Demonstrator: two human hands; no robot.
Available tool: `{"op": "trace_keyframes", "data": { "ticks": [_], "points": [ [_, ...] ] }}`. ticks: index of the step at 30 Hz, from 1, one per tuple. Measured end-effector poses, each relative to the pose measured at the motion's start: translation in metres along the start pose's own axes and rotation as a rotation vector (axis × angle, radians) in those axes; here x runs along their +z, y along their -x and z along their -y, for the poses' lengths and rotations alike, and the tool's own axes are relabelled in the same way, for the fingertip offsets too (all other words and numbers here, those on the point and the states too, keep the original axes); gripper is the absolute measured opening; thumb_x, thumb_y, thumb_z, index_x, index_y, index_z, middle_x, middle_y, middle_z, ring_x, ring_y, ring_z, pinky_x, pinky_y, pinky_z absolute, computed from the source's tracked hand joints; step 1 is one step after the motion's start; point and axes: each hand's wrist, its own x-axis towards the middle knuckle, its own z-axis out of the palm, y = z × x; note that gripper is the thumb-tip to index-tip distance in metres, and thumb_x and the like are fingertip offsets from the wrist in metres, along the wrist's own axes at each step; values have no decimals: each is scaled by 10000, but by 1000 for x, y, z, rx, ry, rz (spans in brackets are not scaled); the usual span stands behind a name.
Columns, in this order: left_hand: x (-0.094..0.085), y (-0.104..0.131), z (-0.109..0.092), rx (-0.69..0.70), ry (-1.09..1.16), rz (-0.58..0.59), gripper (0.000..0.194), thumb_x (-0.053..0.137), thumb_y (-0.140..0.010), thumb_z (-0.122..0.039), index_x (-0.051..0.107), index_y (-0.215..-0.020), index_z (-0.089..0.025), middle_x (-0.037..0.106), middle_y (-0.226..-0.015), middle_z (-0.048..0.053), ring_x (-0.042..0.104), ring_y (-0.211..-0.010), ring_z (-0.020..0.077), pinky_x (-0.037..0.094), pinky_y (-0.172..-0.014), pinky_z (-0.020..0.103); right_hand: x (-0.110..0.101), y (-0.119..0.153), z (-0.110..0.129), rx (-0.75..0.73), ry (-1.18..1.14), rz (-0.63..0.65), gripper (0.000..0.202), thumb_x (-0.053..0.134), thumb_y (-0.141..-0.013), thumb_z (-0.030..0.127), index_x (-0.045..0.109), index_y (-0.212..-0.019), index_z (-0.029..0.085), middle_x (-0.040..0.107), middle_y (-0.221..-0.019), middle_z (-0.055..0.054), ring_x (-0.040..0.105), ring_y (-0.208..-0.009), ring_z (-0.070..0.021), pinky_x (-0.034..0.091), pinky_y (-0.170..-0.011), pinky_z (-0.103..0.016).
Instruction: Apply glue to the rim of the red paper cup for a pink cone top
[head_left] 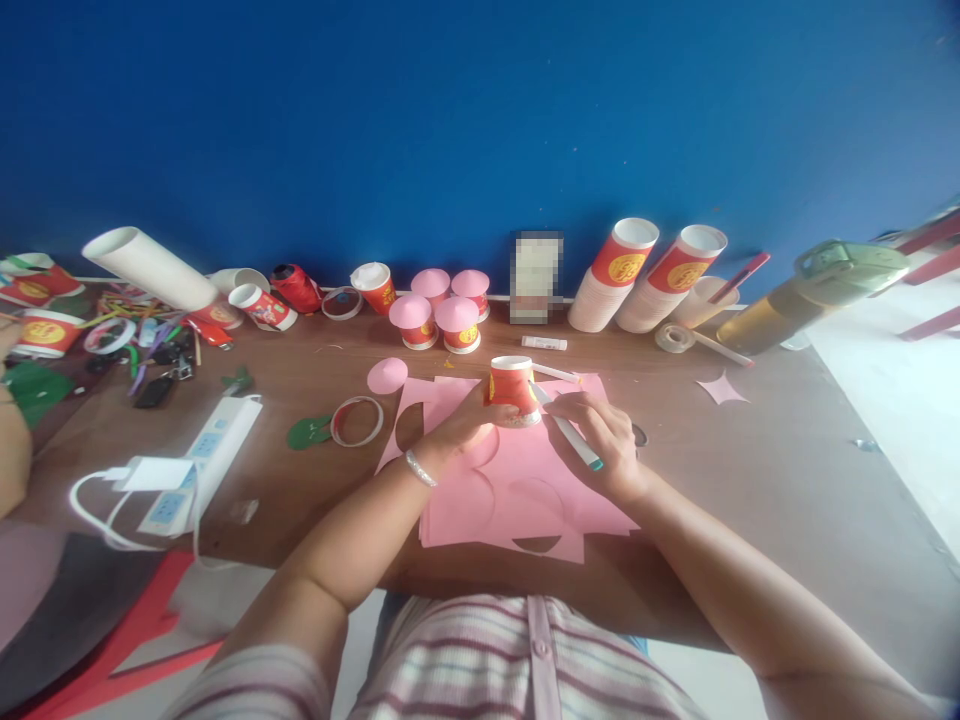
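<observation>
My left hand grips a short red and white paper cup from its left side, above the pink paper sheets. In my right hand is a white marker with a teal end; its tip is at the cup's right side. Behind the cup lie a white pen and a glue stick. A pink paper cone rests left of the sheets, and pink-topped cups stand farther back.
Stacked cups, a tape roll and a bottle are at the back right. On the left are a power strip, a tape ring, a large paper tube and clutter. Part of another person shows at the left edge.
</observation>
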Motion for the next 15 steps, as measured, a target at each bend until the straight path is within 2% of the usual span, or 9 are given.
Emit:
{"op": "trace_keyframes", "data": {
  "ticks": [7,15],
  "points": [
    [1,0,-1,-25,-21,-28,334,820,-738,-318,668,-993,-166,695,-931,50,659,-897,196,547,-819,348,-1,0,1,-2,4,3,378,634,-899,81,604,-1247,225,716,-893,-43,705,-796,-183,576,-685,-287],
    [-5,0,7,-34,-10,10,287,779,-772,-284,682,-1017,-168,711,-930,58,676,-918,211,544,-815,344,2,1,0,-75,39,37,355,601,-910,63,576,-1237,198,699,-909,-77,677,-784,-188,570,-679,-310]
  ]
}}
